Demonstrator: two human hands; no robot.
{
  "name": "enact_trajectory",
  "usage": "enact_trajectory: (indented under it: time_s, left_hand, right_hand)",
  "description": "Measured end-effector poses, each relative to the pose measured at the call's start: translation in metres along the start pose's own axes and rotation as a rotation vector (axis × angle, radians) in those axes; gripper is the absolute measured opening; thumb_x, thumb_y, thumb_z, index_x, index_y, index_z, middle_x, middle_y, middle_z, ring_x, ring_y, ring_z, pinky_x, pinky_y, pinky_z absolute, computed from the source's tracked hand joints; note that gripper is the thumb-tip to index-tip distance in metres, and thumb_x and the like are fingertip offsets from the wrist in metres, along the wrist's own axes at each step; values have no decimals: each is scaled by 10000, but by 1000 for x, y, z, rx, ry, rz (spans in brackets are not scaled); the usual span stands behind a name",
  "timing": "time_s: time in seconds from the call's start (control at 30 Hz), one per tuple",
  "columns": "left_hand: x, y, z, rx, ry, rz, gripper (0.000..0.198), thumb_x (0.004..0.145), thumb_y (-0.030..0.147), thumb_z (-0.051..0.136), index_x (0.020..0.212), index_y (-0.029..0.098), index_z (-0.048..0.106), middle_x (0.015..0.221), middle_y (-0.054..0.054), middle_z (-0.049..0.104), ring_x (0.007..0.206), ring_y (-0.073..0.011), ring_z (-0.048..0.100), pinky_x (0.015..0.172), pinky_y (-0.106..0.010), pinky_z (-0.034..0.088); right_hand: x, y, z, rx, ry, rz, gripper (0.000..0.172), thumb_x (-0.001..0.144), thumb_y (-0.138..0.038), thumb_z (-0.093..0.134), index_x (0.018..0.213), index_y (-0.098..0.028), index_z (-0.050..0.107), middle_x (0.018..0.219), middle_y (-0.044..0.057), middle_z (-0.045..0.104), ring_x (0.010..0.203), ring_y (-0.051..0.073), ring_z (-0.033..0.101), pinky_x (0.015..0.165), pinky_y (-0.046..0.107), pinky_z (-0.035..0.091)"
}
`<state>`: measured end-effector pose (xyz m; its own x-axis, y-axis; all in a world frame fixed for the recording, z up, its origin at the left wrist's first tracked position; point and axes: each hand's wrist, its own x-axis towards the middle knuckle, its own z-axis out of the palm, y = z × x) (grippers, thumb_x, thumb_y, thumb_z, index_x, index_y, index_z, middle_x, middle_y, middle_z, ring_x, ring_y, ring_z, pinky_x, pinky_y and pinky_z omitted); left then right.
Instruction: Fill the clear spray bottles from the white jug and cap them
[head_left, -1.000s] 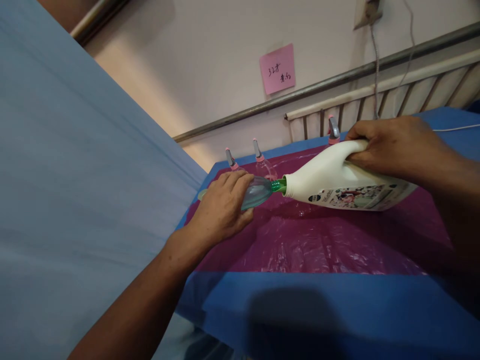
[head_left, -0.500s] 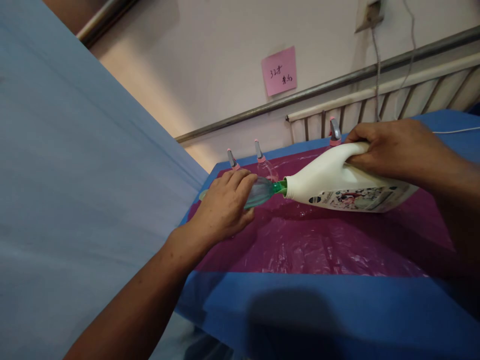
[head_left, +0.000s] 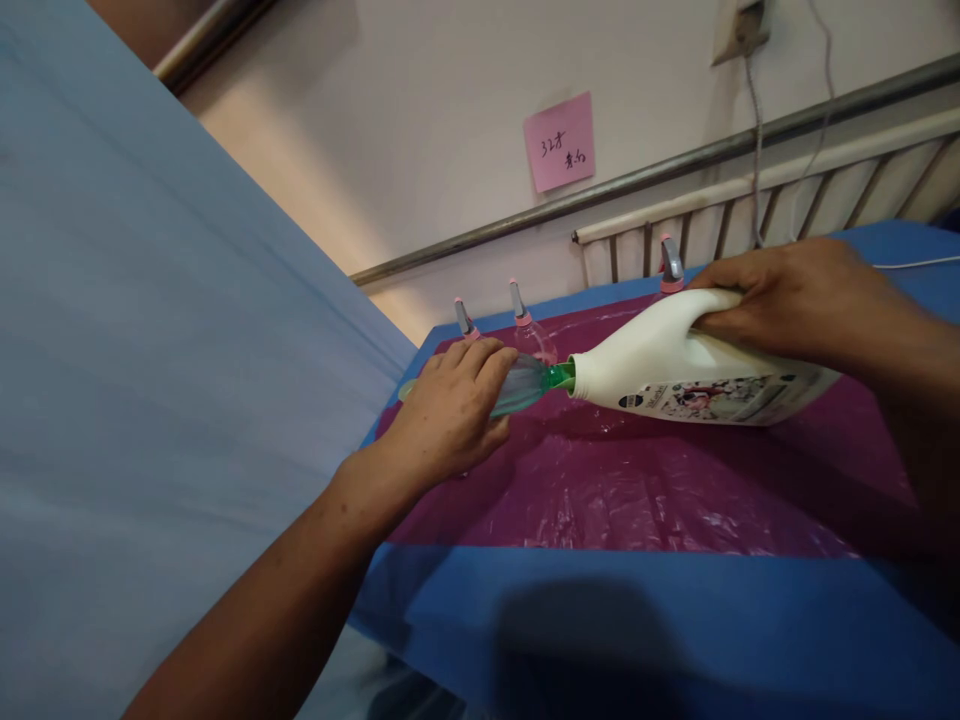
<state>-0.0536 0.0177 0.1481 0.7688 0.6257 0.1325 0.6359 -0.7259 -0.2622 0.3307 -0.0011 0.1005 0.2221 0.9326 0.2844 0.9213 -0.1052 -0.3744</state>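
Note:
My right hand (head_left: 795, 295) grips the handle of a large white jug (head_left: 675, 375) with a printed label, tipped on its side so its green neck points left. My left hand (head_left: 450, 415) is wrapped round a small clear bottle (head_left: 517, 385) with greenish liquid in it, tilted so its mouth meets the jug's neck. Both are held just above a purple plastic sheet (head_left: 615, 490) spread over a blue-covered table (head_left: 600, 620).
Three small bottles with grey and pink spray heads (head_left: 517, 305) stand along the far edge of the sheet. A pink note (head_left: 559, 142) sticks on the wall above a metal rail and a radiator (head_left: 787, 205). A blue cloth (head_left: 150, 350) fills the left side.
Hardly anything has moved: both hands keep the jug's neck at the small bottle's mouth, and the view has shifted slightly.

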Motion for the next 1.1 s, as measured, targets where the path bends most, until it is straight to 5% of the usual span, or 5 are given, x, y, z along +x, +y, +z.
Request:
enact_trajectory:
  time_s: [1.1]
  left_hand:
    - [6, 4, -3, 10, -23, 59, 704, 909, 176, 727, 1589, 197, 544, 1641, -199, 643, 1567, -434, 579, 1273, -620, 536]
  right_hand:
    - [0, 3, -11, -49, -95, 58, 454, 850, -610, 733, 1263, -545, 909, 926, -7, 856, 868, 319, 774, 732, 416, 492]
